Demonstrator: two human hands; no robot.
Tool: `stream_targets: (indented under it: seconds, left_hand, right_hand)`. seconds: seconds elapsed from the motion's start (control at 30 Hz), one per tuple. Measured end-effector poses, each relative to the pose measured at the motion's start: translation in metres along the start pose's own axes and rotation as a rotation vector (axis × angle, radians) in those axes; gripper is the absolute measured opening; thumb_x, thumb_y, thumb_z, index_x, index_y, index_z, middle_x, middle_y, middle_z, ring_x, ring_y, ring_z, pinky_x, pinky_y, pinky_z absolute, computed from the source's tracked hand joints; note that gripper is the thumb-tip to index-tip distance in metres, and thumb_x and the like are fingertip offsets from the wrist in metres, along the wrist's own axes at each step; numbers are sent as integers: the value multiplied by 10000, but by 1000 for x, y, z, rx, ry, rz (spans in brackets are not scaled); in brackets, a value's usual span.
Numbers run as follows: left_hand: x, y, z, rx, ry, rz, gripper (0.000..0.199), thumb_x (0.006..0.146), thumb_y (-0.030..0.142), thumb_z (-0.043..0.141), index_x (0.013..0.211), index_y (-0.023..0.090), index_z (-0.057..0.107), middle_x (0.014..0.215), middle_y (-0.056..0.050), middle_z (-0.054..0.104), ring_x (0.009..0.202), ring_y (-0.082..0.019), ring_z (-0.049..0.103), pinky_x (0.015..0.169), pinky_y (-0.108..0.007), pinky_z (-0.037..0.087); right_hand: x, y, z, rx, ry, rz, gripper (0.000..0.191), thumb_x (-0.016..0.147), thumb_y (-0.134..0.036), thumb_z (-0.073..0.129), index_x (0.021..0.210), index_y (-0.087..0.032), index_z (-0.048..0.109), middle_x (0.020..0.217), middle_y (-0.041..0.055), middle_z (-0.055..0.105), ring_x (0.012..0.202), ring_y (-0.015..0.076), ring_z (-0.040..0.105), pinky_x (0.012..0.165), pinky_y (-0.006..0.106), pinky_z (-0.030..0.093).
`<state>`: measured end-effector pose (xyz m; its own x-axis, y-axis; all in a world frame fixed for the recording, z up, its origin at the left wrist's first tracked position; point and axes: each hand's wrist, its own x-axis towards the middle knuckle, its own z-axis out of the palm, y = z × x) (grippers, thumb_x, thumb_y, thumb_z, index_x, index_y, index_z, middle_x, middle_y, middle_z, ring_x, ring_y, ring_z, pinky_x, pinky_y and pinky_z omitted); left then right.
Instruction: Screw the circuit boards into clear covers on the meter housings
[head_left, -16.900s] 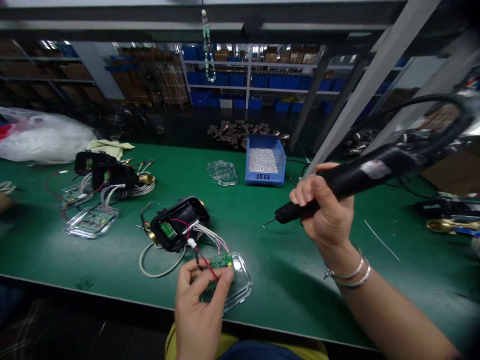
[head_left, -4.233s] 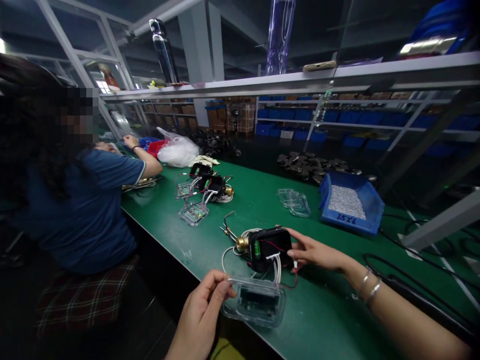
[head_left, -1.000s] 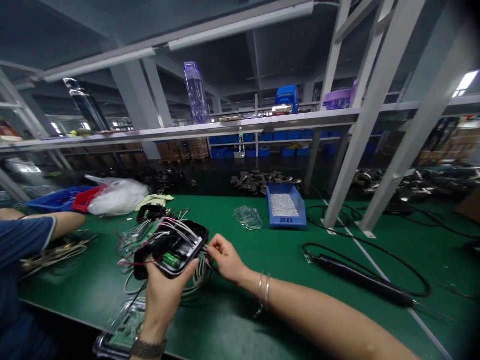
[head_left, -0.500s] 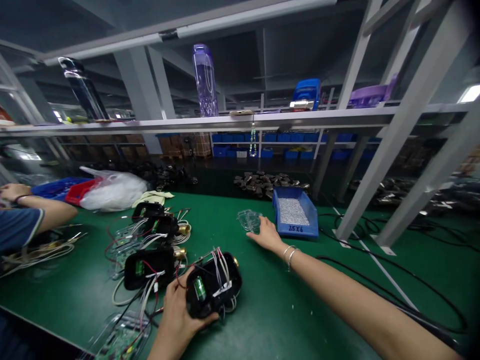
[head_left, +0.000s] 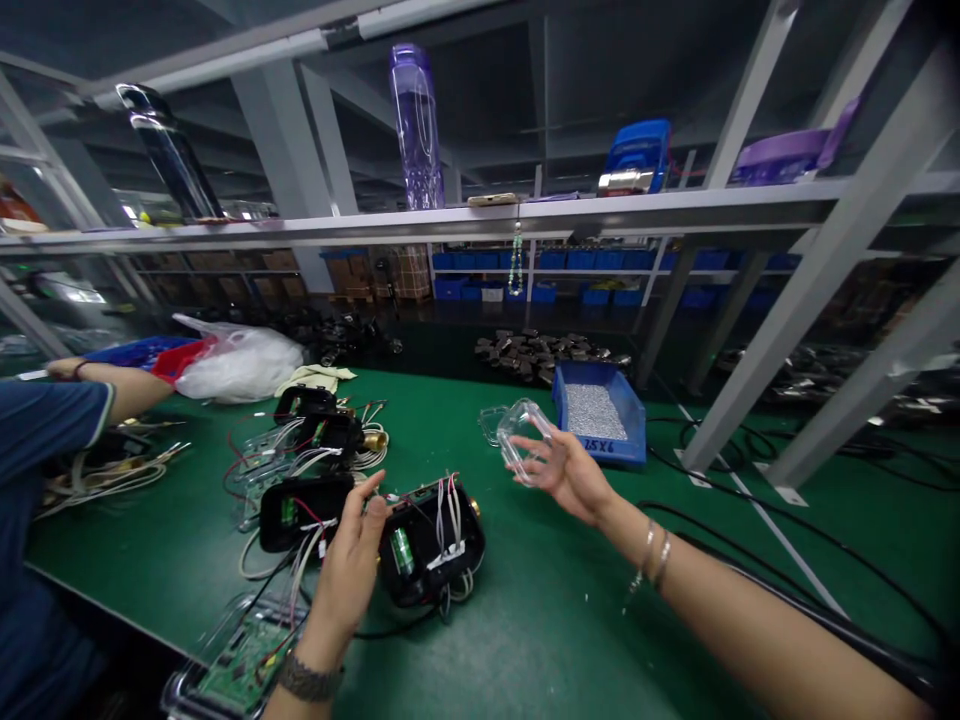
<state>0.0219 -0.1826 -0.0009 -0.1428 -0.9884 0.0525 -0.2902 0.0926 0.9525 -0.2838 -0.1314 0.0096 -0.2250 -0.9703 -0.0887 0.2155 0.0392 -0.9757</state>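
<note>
My right hand (head_left: pixel 566 470) holds a clear plastic cover (head_left: pixel 527 440) above the green bench, palm turned up and fingers around its side. Another clear plastic piece (head_left: pixel 491 425) lies just behind it. My left hand (head_left: pixel 352 560) is off the black housing (head_left: pixel 431 545), its fingers apart beside the housing's left edge and nothing in them. A green battery (head_left: pixel 402 550) and white wires show inside this housing. Further left lies a second open black housing (head_left: pixel 304 510) with wires. A green circuit board (head_left: pixel 244 655) in a clear case is at the front left.
A blue bin (head_left: pixel 600 415) of small metal pieces, marked 2.5X6, stands behind my right hand. Black cables (head_left: pixel 810 560) run along the right. A co-worker's arm (head_left: pixel 112 395) reaches in at left, near a white plastic bag (head_left: pixel 240 365). A shelf (head_left: pixel 337 228) crosses above.
My right hand has lifted a clear cover from the bench and turned it palm up. My left hand has let go of the black housing, which now rests on the bench.
</note>
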Motion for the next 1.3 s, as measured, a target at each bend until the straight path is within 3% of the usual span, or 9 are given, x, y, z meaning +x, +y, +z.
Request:
stream_targets:
  seconds: [0.23, 0.47, 0.6, 0.77, 0.87, 1.0, 1.13, 1.23, 1.3]
  left_hand:
    - [21, 17, 7, 30, -121, 47, 707, 852, 781, 521, 1242, 212, 676, 1037, -94, 773, 1144, -326, 679, 1131, -536, 403]
    - [-4, 33, 15, -22, -68, 202, 463, 913, 615, 597, 1133, 225, 716, 1109, -61, 767, 1136, -245, 676, 1075, -387, 453]
    - [-32, 41, 16, 33, -17, 289, 318, 891, 524, 696, 1026, 237, 713, 1102, -38, 735, 1094, -223, 657, 1023, -350, 449]
    - [-60, 37, 18, -107, -17, 311, 338, 881, 422, 745, 1092, 237, 556, 918, 9, 647, 897, -162, 635, 851, -286, 477]
    - [-75, 30, 18, -189, -58, 240, 514, 903, 415, 720, 1307, 252, 449, 895, 20, 611, 886, -155, 619, 844, -282, 479]
    - [-92, 22, 14, -169, -91, 187, 623, 952, 424, 651, 1487, 263, 375, 938, 11, 588, 921, -146, 593, 902, -280, 469]
    - [-97, 14, 10, -70, -94, 208, 467, 978, 453, 598, 1380, 233, 510, 1008, -21, 610, 985, -172, 591, 963, -318, 445]
    - [-99, 8, 8, 23, -82, 231, 445, 982, 462, 587, 1372, 260, 515, 1024, -22, 624, 1011, -191, 597, 989, -351, 434]
    - [-101, 7, 8, 69, -85, 247, 431, 985, 463, 581, 1371, 286, 512, 1039, -18, 627, 1031, -199, 595, 1001, -366, 427]
  right_hand:
    - [-104, -6, 2, 502, -198, 110, 536, 1016, -468, 401, 1517, -299, 305, 1540, 130, 494, 1283, 333, 604, 1072, 571, 454]
    - [-171, 40, 21, 898, 200, 336, 723, 907, -244, 717, 1516, -296, 332, 1520, 118, 519, 1237, 316, 631, 1051, 533, 500]
    - [-196, 67, 42, 895, 315, 353, 943, 750, -241, 886, 1504, -284, 321, 1527, 128, 504, 1263, 295, 612, 964, 427, 556]
    - [-221, 92, 57, 717, 274, 406, 1317, 609, -336, 982, 1582, -372, 95, 1566, 153, 434, 1264, 287, 622, 944, 340, 549]
    - [-230, 96, 44, 507, 162, 345, 1370, 666, -381, 947, 1603, -411, -52, 1596, 155, 385, 1341, 330, 564, 1087, 425, 481]
    - [-233, 88, 17, 253, -184, 306, 1434, 705, -526, 886, 1605, -285, -205, 1647, 216, 261, 1469, 353, 413, 1227, 467, 335]
    - [-226, 52, 6, -176, -362, 431, 1118, 780, -559, 806, 1646, -275, 158, 1500, 196, 510, 1304, 351, 585, 1176, 526, 404]
    - [-205, 14, 14, -502, -221, 241, 555, 891, -554, 692, 1380, -300, 626, 1283, 121, 674, 1170, 321, 643, 1103, 536, 454]
    - [-182, -5, 25, -497, -159, 75, 439, 927, -587, 639, 1250, -297, 702, 1268, 90, 679, 1181, 298, 627, 1081, 500, 462]
